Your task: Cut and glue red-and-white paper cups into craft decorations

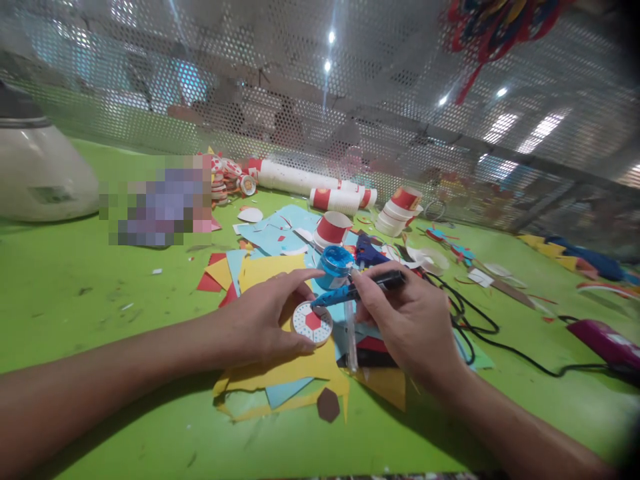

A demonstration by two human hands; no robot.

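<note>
Green worktop (110, 373), paper scraps strewn mid-surface, perforated metal screen (240, 100) beyond. The white disc (303, 331) sits at three o'clock of the left hand (273, 313), its grip closed round the rim. The right hand's (405, 313) grip pinches a blue-tipped pen (367, 289), the disc at nine o'clock.

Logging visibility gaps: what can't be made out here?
In the head view:
Magenta object: cut off by the right edge.
Print on the label: too small.
Shapes behind the mesh: blurred, screened by it.
Area at left: hidden by a pixelated patch.
Whether the pen touches the disc: contact too small.
</note>
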